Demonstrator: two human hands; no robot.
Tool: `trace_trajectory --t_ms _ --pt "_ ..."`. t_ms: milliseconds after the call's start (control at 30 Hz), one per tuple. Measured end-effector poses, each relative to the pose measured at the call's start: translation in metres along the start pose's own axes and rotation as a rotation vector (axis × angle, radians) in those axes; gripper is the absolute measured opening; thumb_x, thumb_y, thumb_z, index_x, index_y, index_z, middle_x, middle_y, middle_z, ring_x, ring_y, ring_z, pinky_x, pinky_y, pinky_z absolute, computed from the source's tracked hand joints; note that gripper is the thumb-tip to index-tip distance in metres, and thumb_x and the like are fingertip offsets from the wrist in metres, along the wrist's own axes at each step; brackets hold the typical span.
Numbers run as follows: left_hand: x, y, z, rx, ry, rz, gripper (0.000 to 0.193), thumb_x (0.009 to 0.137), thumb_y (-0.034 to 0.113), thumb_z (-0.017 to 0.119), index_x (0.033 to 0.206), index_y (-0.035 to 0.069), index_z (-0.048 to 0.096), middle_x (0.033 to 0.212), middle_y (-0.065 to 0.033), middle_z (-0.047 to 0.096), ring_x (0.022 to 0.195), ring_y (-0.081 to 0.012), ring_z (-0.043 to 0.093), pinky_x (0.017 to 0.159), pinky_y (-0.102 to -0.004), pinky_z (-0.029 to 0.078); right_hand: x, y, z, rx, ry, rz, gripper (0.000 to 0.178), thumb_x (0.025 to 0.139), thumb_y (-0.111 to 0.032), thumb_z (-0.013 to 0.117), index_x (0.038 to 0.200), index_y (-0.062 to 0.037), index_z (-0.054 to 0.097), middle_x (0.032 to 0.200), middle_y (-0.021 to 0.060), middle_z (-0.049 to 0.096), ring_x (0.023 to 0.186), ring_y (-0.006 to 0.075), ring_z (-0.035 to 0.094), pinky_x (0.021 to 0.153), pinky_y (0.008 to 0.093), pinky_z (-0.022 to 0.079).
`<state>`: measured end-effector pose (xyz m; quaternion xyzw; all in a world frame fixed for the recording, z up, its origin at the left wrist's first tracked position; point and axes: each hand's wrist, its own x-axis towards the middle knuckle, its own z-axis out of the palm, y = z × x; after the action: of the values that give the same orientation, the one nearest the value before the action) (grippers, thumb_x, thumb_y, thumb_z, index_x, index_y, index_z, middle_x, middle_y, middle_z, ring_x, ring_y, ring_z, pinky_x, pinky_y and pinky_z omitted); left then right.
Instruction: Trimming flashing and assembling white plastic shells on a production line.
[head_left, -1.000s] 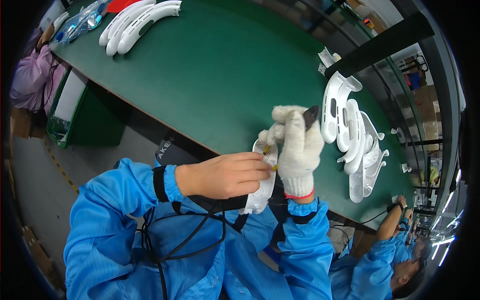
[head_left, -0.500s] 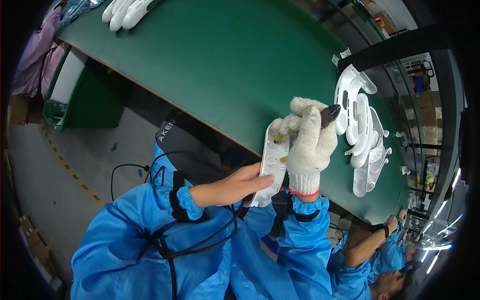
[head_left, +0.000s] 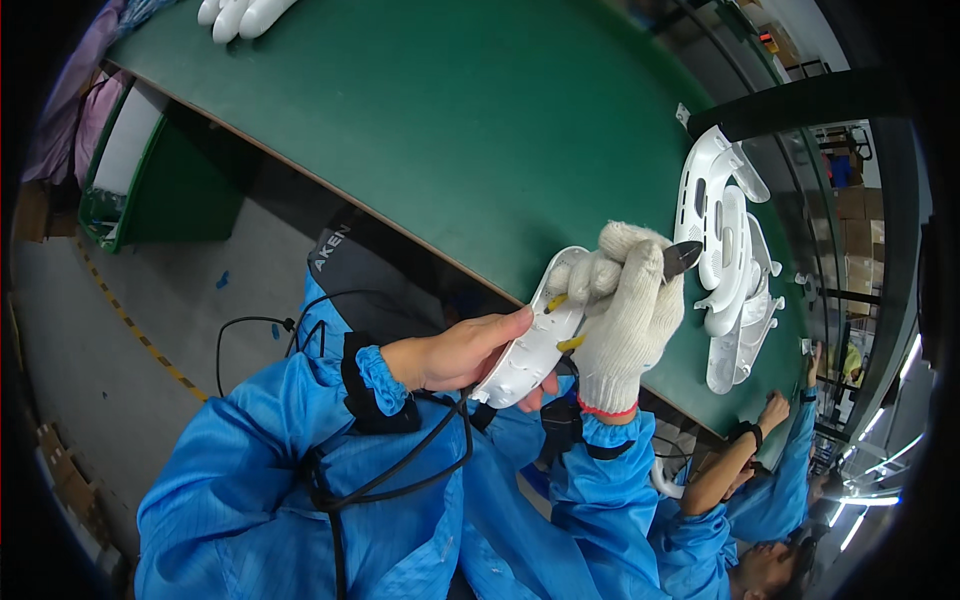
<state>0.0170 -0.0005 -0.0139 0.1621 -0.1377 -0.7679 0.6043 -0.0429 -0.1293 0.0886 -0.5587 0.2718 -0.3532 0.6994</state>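
Currently, the bare left hand (head_left: pixel 450 352) grips a white plastic shell (head_left: pixel 527 354) between thumb and fingers, near the green table (head_left: pixel 420 130)'s edge. The gloved right hand (head_left: pixel 632 318) curls tightly around yellow-handled pliers (head_left: pixel 683 259) at the shell's upper end.

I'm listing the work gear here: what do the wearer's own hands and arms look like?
The left hand is bare; the right hand wears an off-white knitted glove with a red edge. Both sleeves are blue, each with a black band near its end. Black cables loop beside the left one.
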Motion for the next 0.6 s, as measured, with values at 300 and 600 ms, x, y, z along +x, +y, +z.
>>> trace_trajectory --t_ms 300,600 --pt "0.005 -0.01 0.001 -0.089 -0.005 0.093 0.063 0.109 0.05 0.021 0.125 -0.002 0.054 0.099 -0.0171 0.069 0.08 -0.0238 0.071 0.072 -0.0358 0.06 -0.011 -0.01 0.008 -0.208 -0.038 0.003 0.032 0.106 -0.026 0.05 0.11 0.0043 0.056 0.081 0.013 0.065 0.065 0.0186 0.064 0.059 0.0327 0.055" --pt "0.001 -0.003 0.007 -0.05 0.072 0.061 0.065 0.109 0.051 0.023 0.118 -0.003 0.059 0.096 -0.0157 0.07 0.077 -0.0219 0.071 0.07 -0.0335 0.059 -0.006 -0.009 0.017 -0.265 0.009 0.011 0.026 0.105 -0.022 0.05 0.106 0.0034 0.058 0.089 0.0143 0.067 0.062 0.0155 0.062 0.055 0.0297 0.052"
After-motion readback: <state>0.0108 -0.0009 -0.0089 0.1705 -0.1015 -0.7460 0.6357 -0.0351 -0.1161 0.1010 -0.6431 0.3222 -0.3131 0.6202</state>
